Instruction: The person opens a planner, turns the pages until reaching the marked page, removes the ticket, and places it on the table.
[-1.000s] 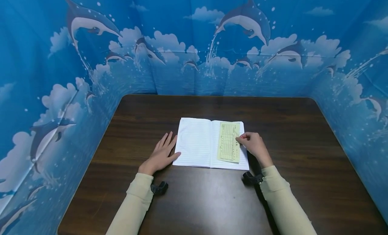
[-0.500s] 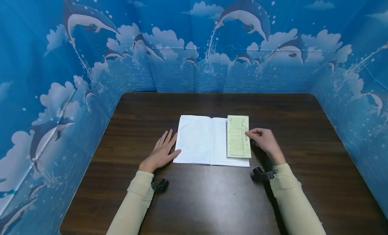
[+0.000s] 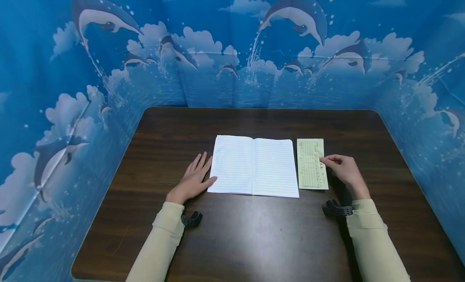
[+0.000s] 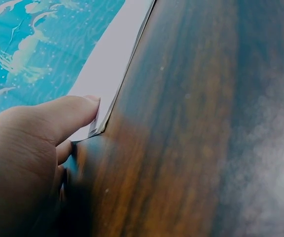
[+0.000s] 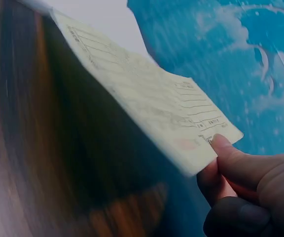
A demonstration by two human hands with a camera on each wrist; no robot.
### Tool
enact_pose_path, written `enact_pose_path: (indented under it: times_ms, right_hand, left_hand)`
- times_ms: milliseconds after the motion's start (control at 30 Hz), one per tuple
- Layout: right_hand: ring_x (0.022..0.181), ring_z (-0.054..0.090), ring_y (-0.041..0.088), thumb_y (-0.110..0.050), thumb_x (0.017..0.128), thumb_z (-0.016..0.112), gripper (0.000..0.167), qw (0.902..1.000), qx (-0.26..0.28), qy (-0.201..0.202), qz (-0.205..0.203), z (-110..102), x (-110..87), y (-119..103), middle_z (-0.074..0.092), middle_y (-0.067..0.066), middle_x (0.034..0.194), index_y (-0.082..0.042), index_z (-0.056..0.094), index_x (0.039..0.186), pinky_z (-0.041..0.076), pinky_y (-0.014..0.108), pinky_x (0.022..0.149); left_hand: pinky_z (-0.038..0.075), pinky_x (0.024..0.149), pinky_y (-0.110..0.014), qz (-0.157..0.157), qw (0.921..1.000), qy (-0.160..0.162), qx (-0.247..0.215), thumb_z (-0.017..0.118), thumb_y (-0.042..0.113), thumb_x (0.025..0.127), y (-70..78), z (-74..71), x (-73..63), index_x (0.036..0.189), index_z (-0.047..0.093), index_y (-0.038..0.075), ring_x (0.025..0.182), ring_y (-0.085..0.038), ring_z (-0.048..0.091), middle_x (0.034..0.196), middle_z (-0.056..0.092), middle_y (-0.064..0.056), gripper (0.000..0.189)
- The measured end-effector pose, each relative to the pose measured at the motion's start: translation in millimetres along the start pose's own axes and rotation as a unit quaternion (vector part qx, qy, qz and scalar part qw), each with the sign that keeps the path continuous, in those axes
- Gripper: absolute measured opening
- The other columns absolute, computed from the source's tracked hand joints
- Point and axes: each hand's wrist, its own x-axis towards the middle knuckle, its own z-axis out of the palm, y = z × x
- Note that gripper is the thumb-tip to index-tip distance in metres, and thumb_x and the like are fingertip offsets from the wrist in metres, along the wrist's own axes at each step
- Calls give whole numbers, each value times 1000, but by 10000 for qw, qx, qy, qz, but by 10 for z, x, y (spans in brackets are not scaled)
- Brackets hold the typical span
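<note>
An open notebook [image 3: 234,165] with blank ruled pages lies flat on the dark wooden table [image 3: 239,241]. My left hand [image 3: 192,180] rests at its left edge, fingers spread on the table and thumb [image 4: 78,113] on the page's lower corner. My right hand [image 3: 343,169] pinches the right edge of a pale yellow-green printed form slip [image 3: 311,164] between thumb and fingers. The slip is just right of the notebook in the head view. In the right wrist view the form slip [image 5: 132,84] is raised above the table, its shadow beneath.
A blue curtain [image 3: 232,84] printed with dolphins hangs around the table's back and sides. Each wrist carries a black strap-on device, one on the left [image 3: 191,219] and one on the right [image 3: 337,208].
My right hand has carried the form slip rightward, from over the notebook's right page to beside the notebook. My left hand has stayed at the notebook's left edge.
</note>
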Motion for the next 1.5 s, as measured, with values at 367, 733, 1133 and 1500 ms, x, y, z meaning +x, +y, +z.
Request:
enact_pose_path:
  times_ms: [367,733,1133,1500]
  right_hand:
    - [110,54,41,-53,105,56,68,9982,4,13,597,-210,2,234,57,34,139,8,64,132,51,44,84]
    - [101,56,39,-43,107,57,56,9982,-413,221,366,-187,1,223,63,34,128,9,68,124,42,36,75]
    - [80,55,29,-31,105,62,40,9939,-814,721,173,-83,-42,179,66,25,103,7,69,116,39,31,60]
    - [82,54,30,-31,105,63,40,9930,-847,795,211,-68,-52,204,64,26,106,6,66,120,40,31,60]
  left_hand:
    - [1,130,-62,-92,9999,-68,88,47,59,106,11,-46,17,170,5,21,165,-31,-10,177,-10,-4,85]
    - [1,130,-63,-84,9998,-101,128,45,57,107,21,-49,13,169,6,20,165,-32,-10,177,-9,-6,83]
    - [-10,128,-62,-102,9972,-176,-724,44,37,111,148,-55,33,168,6,7,162,-38,-19,175,-14,-17,75]
    - [-7,130,-60,-872,9789,420,-1797,41,35,111,378,-12,98,167,17,6,163,-35,-16,176,-4,-17,68]
